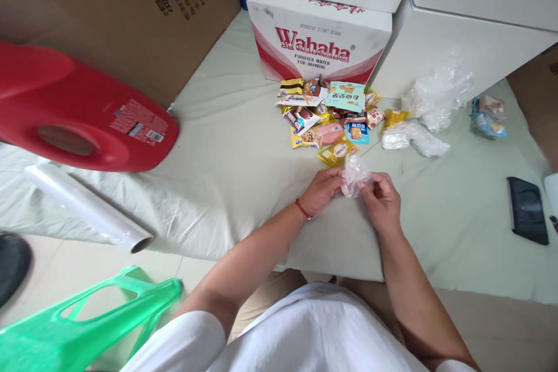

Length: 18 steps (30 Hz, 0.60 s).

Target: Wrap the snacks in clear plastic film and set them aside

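Observation:
A crumpled clear plastic bag (355, 175) is pinched between my two hands, just in front of the snack pile. My left hand (322, 190), with a red cord at the wrist, grips its left side. On its right side, my right hand (382, 199) has thumb and fingers closed on the plastic. Right behind the bag lies a yellow snack packet (337, 152). The pile beyond holds several wrapped snacks, among them a mint-green packet (346, 96), a pink one (329, 132) and a blue one (358, 132).
Behind the snacks stands a Wahaha water box (322, 40). Loose clear plastic (440, 93) and a bagged snack bundle (489, 117) lie to the right, with a black phone (527, 209). At left are a red jug (82, 110), a film roll (89, 206) and a green stool (87, 325).

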### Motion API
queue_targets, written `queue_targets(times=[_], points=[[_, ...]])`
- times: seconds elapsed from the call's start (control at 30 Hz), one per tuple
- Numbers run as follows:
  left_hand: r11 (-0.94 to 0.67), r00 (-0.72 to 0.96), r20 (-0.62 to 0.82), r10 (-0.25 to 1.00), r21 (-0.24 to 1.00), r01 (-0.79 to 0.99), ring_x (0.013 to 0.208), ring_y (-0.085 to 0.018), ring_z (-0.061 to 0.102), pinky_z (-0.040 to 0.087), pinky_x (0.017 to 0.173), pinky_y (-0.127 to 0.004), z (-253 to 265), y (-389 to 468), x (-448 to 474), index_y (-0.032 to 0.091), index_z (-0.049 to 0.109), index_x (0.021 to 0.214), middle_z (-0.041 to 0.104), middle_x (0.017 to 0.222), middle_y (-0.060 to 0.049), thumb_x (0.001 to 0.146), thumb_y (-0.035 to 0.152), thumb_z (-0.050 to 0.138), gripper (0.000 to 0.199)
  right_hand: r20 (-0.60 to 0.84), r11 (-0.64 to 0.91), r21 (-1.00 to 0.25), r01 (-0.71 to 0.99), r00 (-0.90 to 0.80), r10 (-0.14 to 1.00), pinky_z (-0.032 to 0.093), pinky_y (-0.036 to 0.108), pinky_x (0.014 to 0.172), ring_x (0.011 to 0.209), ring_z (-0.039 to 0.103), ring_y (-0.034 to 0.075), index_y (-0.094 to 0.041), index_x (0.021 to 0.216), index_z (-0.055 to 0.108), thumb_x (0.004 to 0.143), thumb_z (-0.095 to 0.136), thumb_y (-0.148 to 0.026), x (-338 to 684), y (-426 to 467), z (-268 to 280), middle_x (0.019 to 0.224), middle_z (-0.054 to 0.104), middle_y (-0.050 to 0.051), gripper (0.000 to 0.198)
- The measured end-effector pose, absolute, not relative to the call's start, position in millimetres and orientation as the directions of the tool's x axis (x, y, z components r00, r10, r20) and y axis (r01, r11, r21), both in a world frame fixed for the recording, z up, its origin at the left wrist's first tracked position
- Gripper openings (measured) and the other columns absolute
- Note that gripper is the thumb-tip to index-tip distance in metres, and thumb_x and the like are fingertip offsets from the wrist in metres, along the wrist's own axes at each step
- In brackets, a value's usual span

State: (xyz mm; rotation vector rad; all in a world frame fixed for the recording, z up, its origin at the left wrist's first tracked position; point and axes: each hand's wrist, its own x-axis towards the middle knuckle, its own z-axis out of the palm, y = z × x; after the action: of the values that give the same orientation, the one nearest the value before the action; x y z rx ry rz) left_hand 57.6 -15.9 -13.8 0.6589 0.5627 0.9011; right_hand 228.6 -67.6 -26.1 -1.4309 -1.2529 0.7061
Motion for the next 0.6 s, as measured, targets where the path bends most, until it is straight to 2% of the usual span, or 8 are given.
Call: queue_targets(times=[0.07,0.13,0.2,0.3,0.37,0.43,0.5,0.6], points=[[0.460,0.478,-0.185,0.858,0.690,-0.559,0.067,-0.010,0.053,0.045,0.067,-0.026,-14,-15,58,0.016,0.061,0.069,0.057,0.071,0.002,0.066,0.034,0.086,0.031,0.250,0.156,-0.941,0.300,0.307,0.918,0.042,0.027,0.066,0.072,0.050,0.012,-0.025,0.098,0.073,0.088,0.077,-0.037,229,-67,-25,0.093,0.058,0.000,0.016],[0.459,0.440,-0.212,0.872,0.664,-0.590,0.067,-0.010,0.054,0.045,0.066,-0.025,-13,-12,58,0.016,0.062,0.070,0.060,0.074,0.002,0.064,0.032,0.087,0.030,0.269,0.192,-0.948,0.254,0.314,0.910,0.043,0.028,0.066,0.076,0.053,0.014,-0.025,0.092,0.074,0.087,0.079,-0.037,229,-69,-22,0.093,0.060,0.001,0.014],[0.451,0.403,-0.234,0.885,0.648,-0.614,0.067,-0.010,0.055,0.045,0.065,-0.025,-13,-10,57,0.016,0.062,0.073,0.062,0.076,0.001,0.062,0.032,0.089,0.032,0.257,0.205,-0.954,0.219,0.246,0.935,0.045,0.029,0.068,0.080,0.057,0.016,-0.025,0.089,0.075,0.087,0.078,-0.040,228,-72,-17,0.094,0.062,0.003,0.015],[0.433,0.367,-0.244,0.898,0.637,-0.638,0.063,-0.010,0.052,0.042,0.062,-0.024,-12,-8,56,0.019,0.060,0.075,0.058,0.070,0.004,0.064,0.034,0.090,0.036,0.143,0.115,-0.979,0.171,0.163,0.976,0.044,0.028,0.063,0.071,0.056,0.015,-0.026,0.102,0.076,0.093,0.071,-0.048,225,-77,-14,0.081,0.061,0.001,0.025],[0.428,0.366,-0.237,0.900,0.646,-0.632,0.061,-0.009,0.049,0.041,0.061,-0.024,-11,-8,55,0.019,0.058,0.075,0.055,0.067,0.005,0.065,0.035,0.091,0.038,0.064,0.033,-0.992,0.121,0.261,0.963,0.039,0.026,0.055,0.060,0.049,0.013,-0.025,0.111,0.071,0.094,0.068,-0.054,225,-77,-13,0.072,0.055,-0.002,0.033],[0.428,0.384,-0.225,0.895,0.673,-0.604,0.060,-0.009,0.048,0.040,0.061,-0.024,-11,-9,55,0.019,0.058,0.074,0.053,0.066,0.005,0.065,0.036,0.091,0.038,0.012,-0.008,-0.999,0.049,0.404,0.915,0.034,0.024,0.050,0.055,0.042,0.011,-0.025,0.114,0.065,0.090,0.072,-0.057,226,-74,-14,0.068,0.050,-0.006,0.041],[0.432,0.421,-0.208,0.883,0.711,-0.555,0.060,-0.009,0.047,0.038,0.059,-0.024,-12,-10,54,0.018,0.058,0.073,0.052,0.066,0.005,0.066,0.038,0.089,0.038,-0.030,-0.033,-0.999,0.000,0.457,0.889,0.032,0.023,0.049,0.054,0.039,0.010,-0.026,0.119,0.059,0.084,0.077,-0.059,228,-68,-15,0.068,0.048,-0.008,0.051],[0.416,0.490,-0.166,0.856,0.784,-0.460,0.059,-0.009,0.045,0.035,0.058,-0.024,-14,-13,54,0.018,0.059,0.074,0.051,0.066,0.005,0.071,0.042,0.086,0.036,-0.114,-0.127,-0.992,0.016,0.344,0.932,0.031,0.023,0.050,0.055,0.039,0.010,-0.023,0.115,0.062,0.078,0.081,-0.059,229,-65,-15,0.068,0.049,-0.008,0.054]])
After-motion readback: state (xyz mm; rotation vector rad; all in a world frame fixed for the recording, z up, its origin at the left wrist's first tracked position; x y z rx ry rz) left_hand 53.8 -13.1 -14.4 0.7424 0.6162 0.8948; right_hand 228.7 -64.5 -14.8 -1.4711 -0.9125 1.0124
